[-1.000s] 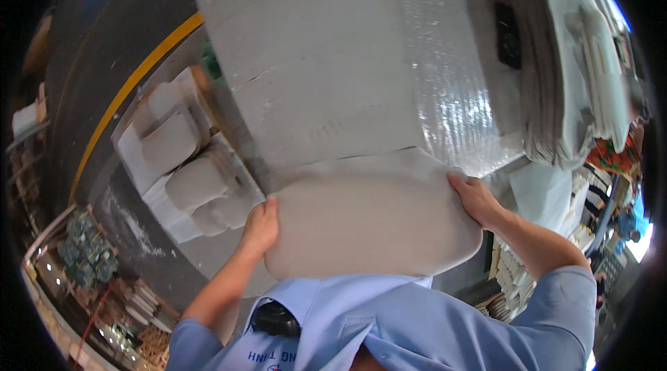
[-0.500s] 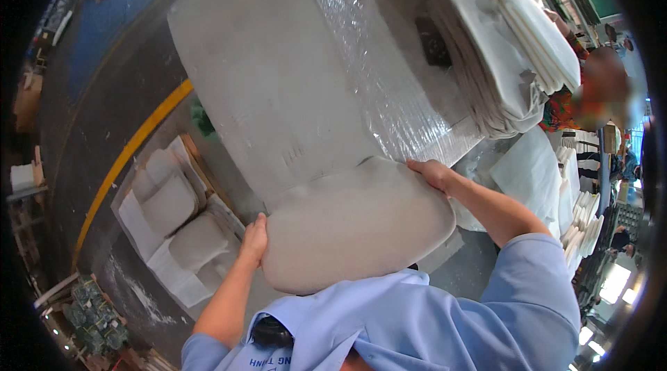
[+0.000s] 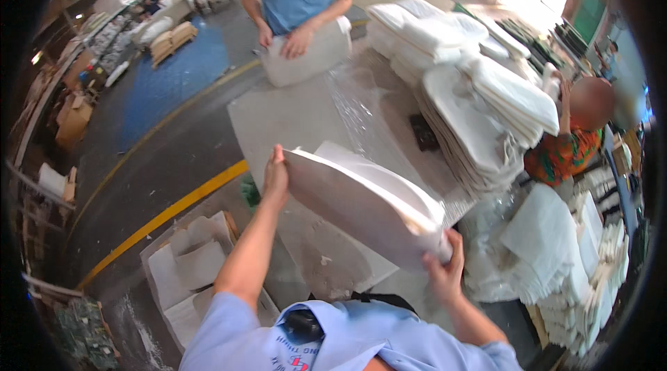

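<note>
My left hand (image 3: 276, 180) and my right hand (image 3: 447, 267) hold a rounded pale grey cushion pad (image 3: 354, 215) by its two ends. The pad stands tilted on edge above the table (image 3: 278, 121), its grey face toward me. White layers and a curved gap show along its upper edge; I cannot tell what lies inside. Fingers of both hands are closed on the pad's ends, partly hidden behind it. Across the table, a person in a blue shirt has both hands (image 3: 297, 41) on a similar pale pad (image 3: 313, 62).
Stacked white and grey pads (image 3: 472, 103) occupy the table's right side, beside a small black object (image 3: 422, 133). Clear plastic film (image 3: 351, 117) covers part of the table. More pads lie in a low stack (image 3: 198, 249) at left and in piles (image 3: 556, 253) at right.
The pad has gone from lying face up near my body to tilted on edge, farther forward. My view has lifted, bringing the person across the table into sight.
</note>
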### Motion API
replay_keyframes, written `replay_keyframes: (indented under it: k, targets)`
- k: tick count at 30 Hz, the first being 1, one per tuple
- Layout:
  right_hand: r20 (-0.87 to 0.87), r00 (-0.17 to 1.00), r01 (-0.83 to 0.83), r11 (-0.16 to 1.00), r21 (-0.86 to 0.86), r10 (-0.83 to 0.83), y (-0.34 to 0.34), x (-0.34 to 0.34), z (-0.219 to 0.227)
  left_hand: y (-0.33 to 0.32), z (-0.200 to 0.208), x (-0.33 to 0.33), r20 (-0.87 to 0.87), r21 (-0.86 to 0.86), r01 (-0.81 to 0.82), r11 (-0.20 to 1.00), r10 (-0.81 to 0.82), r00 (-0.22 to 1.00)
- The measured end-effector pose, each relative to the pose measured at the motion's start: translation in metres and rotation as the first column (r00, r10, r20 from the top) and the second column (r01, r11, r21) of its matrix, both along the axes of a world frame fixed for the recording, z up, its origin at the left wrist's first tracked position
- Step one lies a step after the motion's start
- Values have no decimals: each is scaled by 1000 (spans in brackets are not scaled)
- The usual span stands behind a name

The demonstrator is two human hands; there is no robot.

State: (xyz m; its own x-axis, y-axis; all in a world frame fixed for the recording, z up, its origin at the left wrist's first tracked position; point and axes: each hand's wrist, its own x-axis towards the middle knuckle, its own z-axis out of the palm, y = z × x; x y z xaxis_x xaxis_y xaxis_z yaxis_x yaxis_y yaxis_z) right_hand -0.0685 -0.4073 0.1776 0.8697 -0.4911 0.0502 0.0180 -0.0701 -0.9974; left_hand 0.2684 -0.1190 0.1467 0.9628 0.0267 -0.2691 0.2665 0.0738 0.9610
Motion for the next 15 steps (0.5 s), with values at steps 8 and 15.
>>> replay_keyframes:
  k: [8, 15]
  targets:
    - [-111, 891, -447, 811, -377, 440, 59, -19, -21, -87, -31, 40, 16, -193, 42, 980, -40, 999]
    - [-90, 742, -668, 721, -185, 665, 33, 11, -22, -74, -49, 28, 67, -211, 139, 968, -127, 990]
